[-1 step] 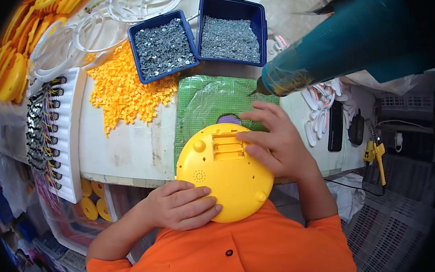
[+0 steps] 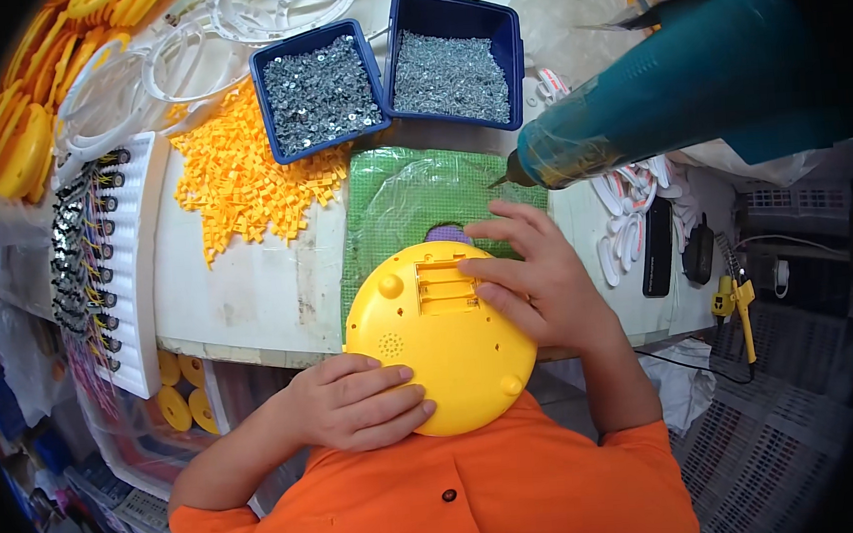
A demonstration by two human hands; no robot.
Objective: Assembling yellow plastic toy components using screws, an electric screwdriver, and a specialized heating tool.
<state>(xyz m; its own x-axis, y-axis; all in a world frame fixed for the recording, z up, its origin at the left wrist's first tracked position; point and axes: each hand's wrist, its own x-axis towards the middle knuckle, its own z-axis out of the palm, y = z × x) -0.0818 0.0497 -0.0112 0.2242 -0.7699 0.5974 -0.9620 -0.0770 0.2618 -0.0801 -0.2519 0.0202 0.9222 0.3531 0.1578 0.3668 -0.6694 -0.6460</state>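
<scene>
A round yellow plastic casing [image 2: 452, 367] leans between the table edge and my orange shirt, its flat side up. Near its top is a battery compartment [image 2: 445, 287] with metal contacts and no cover. My left hand [image 2: 362, 402] grips the lower left rim, fingers laid over the face, thumb hidden. Over the upper right of the casing is my right hand [image 2: 534, 275], fingers apart. Its index fingertip touches the compartment's right corner, and the thumb rests just below. Under the top rim a green mat [image 2: 413, 199] shows, with a small purple patch [image 2: 448, 233].
A teal power screwdriver [image 2: 632, 107] hangs above the mat, bit pointing left. Two blue bins [image 2: 385, 122] hold washers and screws. Yellow clips [image 2: 245, 180] lie in a heap. At left stands a white foam rack [image 2: 144, 274] of wired parts; at right, a black phone-like slab [image 2: 657, 247].
My right hand's fingers have shifted very slightly to the left. The screwdriver sways a little. My left hand and the casing stay as they were.
</scene>
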